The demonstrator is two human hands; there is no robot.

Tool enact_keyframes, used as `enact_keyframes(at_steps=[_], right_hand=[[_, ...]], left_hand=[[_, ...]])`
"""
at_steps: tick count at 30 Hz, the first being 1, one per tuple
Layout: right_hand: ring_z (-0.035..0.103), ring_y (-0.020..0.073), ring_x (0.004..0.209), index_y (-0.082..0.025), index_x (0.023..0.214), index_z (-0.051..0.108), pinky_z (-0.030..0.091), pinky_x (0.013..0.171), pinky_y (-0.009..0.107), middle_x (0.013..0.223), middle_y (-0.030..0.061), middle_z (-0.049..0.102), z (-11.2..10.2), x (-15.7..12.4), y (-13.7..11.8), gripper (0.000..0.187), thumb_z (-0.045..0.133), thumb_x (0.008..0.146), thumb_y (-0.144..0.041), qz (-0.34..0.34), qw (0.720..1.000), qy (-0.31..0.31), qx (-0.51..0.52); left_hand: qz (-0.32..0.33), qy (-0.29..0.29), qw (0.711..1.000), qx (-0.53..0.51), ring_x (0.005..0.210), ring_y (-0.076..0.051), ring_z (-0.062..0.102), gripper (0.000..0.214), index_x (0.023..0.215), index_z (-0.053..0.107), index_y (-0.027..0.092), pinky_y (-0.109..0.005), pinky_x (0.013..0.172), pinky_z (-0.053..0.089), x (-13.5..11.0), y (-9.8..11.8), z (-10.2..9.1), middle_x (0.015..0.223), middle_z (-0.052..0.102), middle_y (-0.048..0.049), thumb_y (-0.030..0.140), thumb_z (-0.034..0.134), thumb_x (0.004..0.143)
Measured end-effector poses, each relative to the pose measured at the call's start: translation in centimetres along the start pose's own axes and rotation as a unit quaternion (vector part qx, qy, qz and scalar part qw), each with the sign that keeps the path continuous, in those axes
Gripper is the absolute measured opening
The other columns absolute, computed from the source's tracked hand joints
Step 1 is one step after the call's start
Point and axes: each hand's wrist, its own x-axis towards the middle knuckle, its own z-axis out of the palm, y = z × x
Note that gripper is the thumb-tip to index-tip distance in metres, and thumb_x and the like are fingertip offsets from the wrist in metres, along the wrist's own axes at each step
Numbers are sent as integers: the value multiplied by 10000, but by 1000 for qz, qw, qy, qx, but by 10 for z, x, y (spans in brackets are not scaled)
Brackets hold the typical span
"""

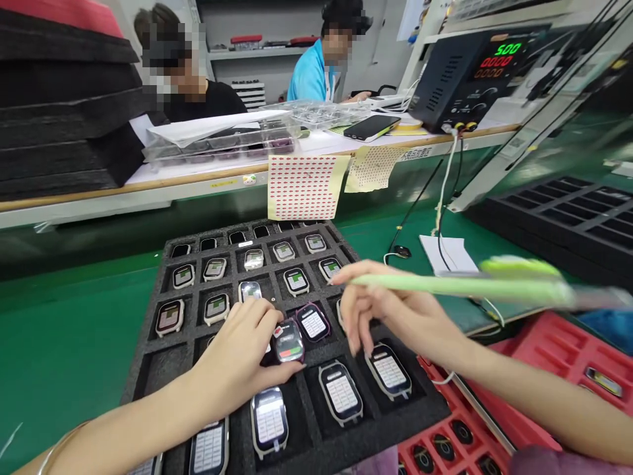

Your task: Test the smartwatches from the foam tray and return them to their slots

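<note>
My left hand (244,340) is closed around a smartwatch case (288,342) without a strap, its lit screen facing up, above the black foam tray (143,369). Beside it lies a purple-rimmed smartwatch (313,322) with a keypad-like screen. Between the fingers of my right hand (395,310) is a light green pen (445,285), blurred by motion and pointing left. Below that hand, a silver-rimmed smartwatch (389,369) sits in a tray pocket, close to the fingertips. Another smartwatch (341,394) rests to its left. Several more fill other pockets.
Red trays (548,349) with round parts stand at the lower right. A power supply (469,79) and a phone (372,128) are on the shelf. Sticker sheets (306,188) hang from its edge. Black foam trays (59,99) are stacked left. Two people sit beyond.
</note>
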Motion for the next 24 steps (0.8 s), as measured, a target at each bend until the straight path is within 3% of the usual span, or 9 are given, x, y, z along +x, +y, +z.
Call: enact_keyframes(at_steps=[3, 6, 11, 15, 24], right_hand=[[487, 87, 385, -143, 972, 668, 372, 355, 192, 590, 5, 585, 28, 5, 11, 253, 575, 866, -354, 19, 998, -14, -65], [503, 93, 401, -135, 803, 701, 391, 386, 193, 554, -3, 578, 41, 12, 16, 135, 589, 772, -204, 8, 992, 6, -128], [501, 107, 459, -156, 710, 657, 377, 419, 199, 569, -2, 602, 48, 22, 18, 47, 649, 716, -201, 13, 983, 21, -182], [448, 104, 451, -170, 611, 604, 348, 422, 208, 508, -12, 560, 56, 28, 25, 144, 639, 735, -235, -27, 975, 22, -220], [453, 99, 448, -165, 607, 592, 344, 439, 201, 505, -21, 567, 61, 30, 41, 140, 594, 747, -167, -56, 973, 0, -222]], left_hand=[[-2, 12, 1000, -27, 863, -247, 504, 319, 973, 497, 171, -410, 745, 445, -2, 2, 2, 933, 547, -62, 378, 655, 789], [-11, 21, 999, -40, 841, -238, 488, 277, 938, 497, 168, -400, 718, 450, -5, 4, 3, 902, 534, -57, 349, 649, 793], [-15, 39, 998, -55, 820, -228, 479, 269, 899, 490, 173, -392, 699, 452, -6, 4, 4, 877, 532, -45, 335, 665, 774], [-24, 47, 996, -70, 802, -219, 473, 282, 840, 474, 175, -379, 684, 438, -4, 3, 5, 851, 521, -32, 320, 696, 745], [-38, 21, 995, -89, 792, -217, 462, 299, 793, 484, 167, -375, 679, 424, -1, 3, 4, 835, 511, -32, 338, 721, 731]])
